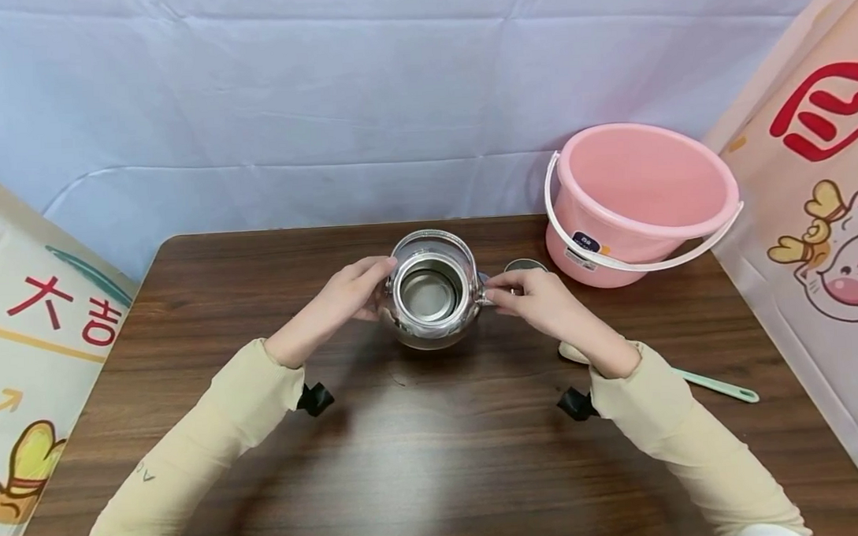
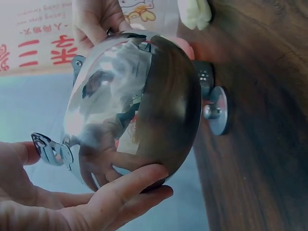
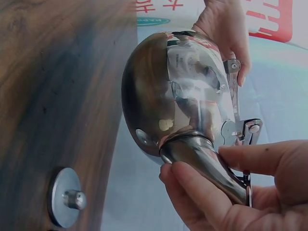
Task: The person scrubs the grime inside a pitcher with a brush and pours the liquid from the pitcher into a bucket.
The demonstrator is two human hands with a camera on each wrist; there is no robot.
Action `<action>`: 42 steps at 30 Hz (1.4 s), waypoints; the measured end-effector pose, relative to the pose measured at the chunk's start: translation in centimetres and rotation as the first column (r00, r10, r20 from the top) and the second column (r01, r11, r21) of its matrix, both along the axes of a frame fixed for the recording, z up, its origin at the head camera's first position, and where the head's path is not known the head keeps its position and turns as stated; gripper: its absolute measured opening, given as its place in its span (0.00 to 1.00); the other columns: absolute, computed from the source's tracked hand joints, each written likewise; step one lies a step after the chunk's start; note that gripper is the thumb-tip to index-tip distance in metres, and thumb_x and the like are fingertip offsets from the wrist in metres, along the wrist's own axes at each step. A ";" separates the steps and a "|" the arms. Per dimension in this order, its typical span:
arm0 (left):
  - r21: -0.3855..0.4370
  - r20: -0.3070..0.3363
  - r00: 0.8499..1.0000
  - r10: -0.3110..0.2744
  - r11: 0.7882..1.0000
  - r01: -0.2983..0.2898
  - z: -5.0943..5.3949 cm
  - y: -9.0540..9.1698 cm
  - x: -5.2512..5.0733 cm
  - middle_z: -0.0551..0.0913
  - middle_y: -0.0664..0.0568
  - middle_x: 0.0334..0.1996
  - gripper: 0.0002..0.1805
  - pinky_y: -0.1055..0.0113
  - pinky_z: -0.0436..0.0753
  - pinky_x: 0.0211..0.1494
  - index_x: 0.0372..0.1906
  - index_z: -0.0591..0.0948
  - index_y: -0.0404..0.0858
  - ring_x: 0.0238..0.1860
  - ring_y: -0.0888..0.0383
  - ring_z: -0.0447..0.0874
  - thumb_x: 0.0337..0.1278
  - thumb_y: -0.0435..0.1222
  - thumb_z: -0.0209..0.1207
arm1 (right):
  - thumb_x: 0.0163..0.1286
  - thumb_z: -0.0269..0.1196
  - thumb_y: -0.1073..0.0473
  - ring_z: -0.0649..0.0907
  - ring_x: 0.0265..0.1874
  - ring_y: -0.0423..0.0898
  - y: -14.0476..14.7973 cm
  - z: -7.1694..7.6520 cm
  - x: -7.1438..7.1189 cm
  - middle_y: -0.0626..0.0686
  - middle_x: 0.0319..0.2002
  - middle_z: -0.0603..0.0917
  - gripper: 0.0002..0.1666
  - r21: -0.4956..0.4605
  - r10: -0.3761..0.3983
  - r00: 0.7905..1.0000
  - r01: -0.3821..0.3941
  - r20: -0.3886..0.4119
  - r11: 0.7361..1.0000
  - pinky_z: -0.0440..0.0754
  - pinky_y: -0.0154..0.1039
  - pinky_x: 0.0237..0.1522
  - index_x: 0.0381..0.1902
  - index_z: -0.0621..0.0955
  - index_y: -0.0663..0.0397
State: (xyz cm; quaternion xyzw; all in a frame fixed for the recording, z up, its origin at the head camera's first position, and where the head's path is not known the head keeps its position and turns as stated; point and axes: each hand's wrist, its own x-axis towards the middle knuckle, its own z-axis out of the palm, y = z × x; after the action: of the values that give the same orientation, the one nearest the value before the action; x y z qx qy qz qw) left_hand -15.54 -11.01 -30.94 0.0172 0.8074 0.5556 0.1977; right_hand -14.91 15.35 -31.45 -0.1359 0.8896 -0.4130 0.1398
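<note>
A shiny steel kettle (image 1: 431,331) with its top uncovered is held above the brown table between both hands. My left hand (image 1: 341,295) grips its left side. In the left wrist view the fingers (image 2: 130,187) lie along the round body and the thumb touches the handle's hinge. My right hand (image 1: 536,300) pinches the short spout (image 3: 197,156) between thumb and fingers, as the right wrist view shows. On the table behind the right hand lies a round steel lid (image 3: 65,197) with its knob, partly covered in the head view (image 1: 524,263).
A pink bucket (image 1: 613,254) with a white handle stands at the back right. Partly under the right forearm lies a brush with a pale green handle (image 1: 717,384). A grey perforated piece (image 2: 204,79) shows near the lid. Cloth hangs behind the wooden table (image 1: 408,474).
</note>
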 end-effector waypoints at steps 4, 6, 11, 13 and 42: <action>0.005 -0.043 0.999 -0.003 1.000 0.003 0.7 0.4 -0.4 0.71 0.48 0.27 0.29 0.62 0.82 0.38 0.63 0.66 0.40 0.30 0.59 0.74 0.63 0.52 0.45 | 0.66 0.56 0.58 0.84 0.38 0.49 0.5 0.7 -0.3 0.62 0.48 0.79 0.19 -0.041 -0.024 1.000 0.025 0.020 0.999 0.82 0.34 0.38 0.49 0.77 0.67; 0.001 -0.068 0.998 -0.007 1.000 0.007 1.0 0.6 -0.5 0.72 0.48 0.28 0.30 0.62 0.82 0.39 0.65 0.64 0.41 0.30 0.59 0.74 0.63 0.52 0.46 | 0.66 0.56 0.56 0.84 0.39 0.49 0.8 1.0 -0.5 0.63 0.48 0.79 0.21 -0.041 -0.031 0.999 0.031 0.019 0.999 0.82 0.35 0.39 0.50 0.77 0.67; -0.039 -0.156 0.987 -0.030 0.999 0.024 1.9 1.0 -0.8 0.75 0.47 0.33 0.30 0.64 0.82 0.39 0.65 0.63 0.43 0.34 0.58 0.74 0.62 0.53 0.47 | 0.66 0.56 0.51 0.82 0.44 0.49 1.5 1.8 -0.9 0.61 0.47 0.80 0.24 0.017 -0.037 0.999 0.038 -0.029 0.999 0.78 0.40 0.47 0.52 0.77 0.64; -0.061 -0.189 0.981 -0.042 0.998 0.031 2.2 1.1 -1.0 0.76 0.47 0.35 0.31 0.64 0.82 0.39 0.65 0.64 0.43 0.35 0.58 0.75 0.62 0.53 0.47 | 0.66 0.56 0.49 0.79 0.47 0.49 1.7 2.2 -1.0 0.60 0.48 0.80 0.25 0.042 -0.037 0.998 0.039 -0.053 0.998 0.75 0.42 0.50 0.51 0.77 0.63; -0.051 -0.366 0.928 -0.066 0.997 0.051 6.6 4.0 -3.2 0.72 0.53 0.52 0.30 0.65 0.79 0.45 0.65 0.64 0.43 0.43 0.60 0.75 0.60 0.50 0.51 | 0.65 0.59 0.58 0.82 0.33 0.30 3.9 5.7 -2.1 0.42 0.32 0.83 0.24 -0.302 -0.195 0.980 0.177 -0.029 0.936 0.80 0.26 0.39 0.52 0.74 0.72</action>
State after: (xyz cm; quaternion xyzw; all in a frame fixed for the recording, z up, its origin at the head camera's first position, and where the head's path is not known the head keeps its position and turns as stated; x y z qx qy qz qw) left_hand -18.75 -6.97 -24.37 0.1406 0.8403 0.5201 0.0601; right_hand -17.03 19.29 -25.72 -0.0827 0.8296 -0.5497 0.0518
